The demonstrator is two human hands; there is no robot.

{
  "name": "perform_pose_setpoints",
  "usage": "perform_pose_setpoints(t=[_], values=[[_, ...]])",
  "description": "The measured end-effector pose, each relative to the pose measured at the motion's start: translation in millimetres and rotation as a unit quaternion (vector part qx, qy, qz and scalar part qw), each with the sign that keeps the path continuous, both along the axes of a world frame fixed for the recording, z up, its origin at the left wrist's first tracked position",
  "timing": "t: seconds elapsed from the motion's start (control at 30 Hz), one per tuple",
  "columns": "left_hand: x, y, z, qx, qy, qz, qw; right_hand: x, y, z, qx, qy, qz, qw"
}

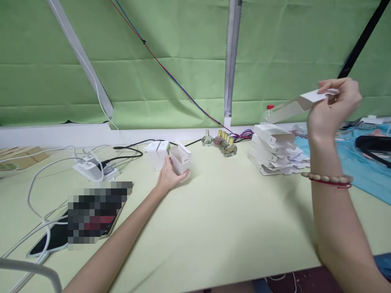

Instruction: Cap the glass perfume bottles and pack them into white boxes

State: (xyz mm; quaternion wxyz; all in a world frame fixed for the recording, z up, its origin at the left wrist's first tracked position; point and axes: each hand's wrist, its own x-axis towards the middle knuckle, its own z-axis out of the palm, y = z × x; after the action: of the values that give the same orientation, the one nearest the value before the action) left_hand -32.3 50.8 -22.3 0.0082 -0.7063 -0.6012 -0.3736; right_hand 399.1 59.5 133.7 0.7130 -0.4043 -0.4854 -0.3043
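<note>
My left hand (171, 174) is closed around a small white box (181, 166) that stands on the table with its top flap up. Just behind it are two more white boxes (158, 151), upright and side by side. Raised at the right, my right hand (339, 99) pinches the end of a flattened white carton (293, 106). Below that carton lies a stack of flat white cartons (270, 150). Several glass perfume bottles (227, 147) with gold caps stand close together, and a clear bottle (207, 139) is beside them.
A tablet (49, 236), partly blurred out, lies at the left among white cables. Behind it are a white power strip (91, 169) and cardboard boxes (26, 158). Blue plastic sheeting (366, 175) covers the right end. A red-capped bottle (269, 112) stands behind the stack.
</note>
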Motion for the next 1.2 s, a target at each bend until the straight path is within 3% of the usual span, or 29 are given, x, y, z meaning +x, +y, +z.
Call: perform_pose_setpoints(t=[0.1, 0.2, 0.33, 0.47, 0.67, 0.77, 0.9, 1.07, 1.1, 1.17, 1.2], values=[[-1, 0, -1.8, -0.006, -0.006, 0.013, 1.0, -43, -22, 9.2, 0.02, -0.007, 0.052, 0.998], [-2, 2, -5.8, 0.038, -0.007, 0.02, 0.999, -70, -33, 8.6, 0.024, -0.044, 0.065, 0.997], [-2, 4, -7.4, 0.123, 0.04, -0.023, 0.991, -90, -35, -0.7, -0.025, -0.098, 0.02, 0.995], [1, -2, -1.8, 0.14, 0.117, -0.093, 0.979, -105, -33, -8.8, -0.08, -0.14, -0.011, 0.987], [4, -3, -0.1, 0.108, 0.143, -0.068, 0.981, -122, -33, -17.2, -0.115, -0.165, 0.0, 0.98], [5, 1, -3.7, 0.115, 0.143, -0.062, 0.981, -133, -34, -20.7, -0.13, -0.161, 0.038, 0.978], [5, 3, -5.3, 0.106, 0.143, -0.053, 0.983, -151, -30, -30.8, -0.174, -0.121, 0.157, 0.964], [10, -6, -1.0, 0.104, 0.119, -0.094, 0.983, -174, -11, -65.4, -0.297, -0.011, 0.33, 0.896], [15, -10, -1.1, 0.102, 0.1, -0.11, 0.984, -179, -8, -75.3, -0.329, 0.023, 0.357, 0.874], [29, -16, -2.9, 0.098, 0.013, -0.126, 0.987, -192, -5, -96.3, -0.414, 0.126, 0.427, 0.794], [37, -20, -4.3, 0.087, -0.042, -0.13, 0.987, -198, -5, -106.8, -0.44, 0.139, 0.444, 0.768]])
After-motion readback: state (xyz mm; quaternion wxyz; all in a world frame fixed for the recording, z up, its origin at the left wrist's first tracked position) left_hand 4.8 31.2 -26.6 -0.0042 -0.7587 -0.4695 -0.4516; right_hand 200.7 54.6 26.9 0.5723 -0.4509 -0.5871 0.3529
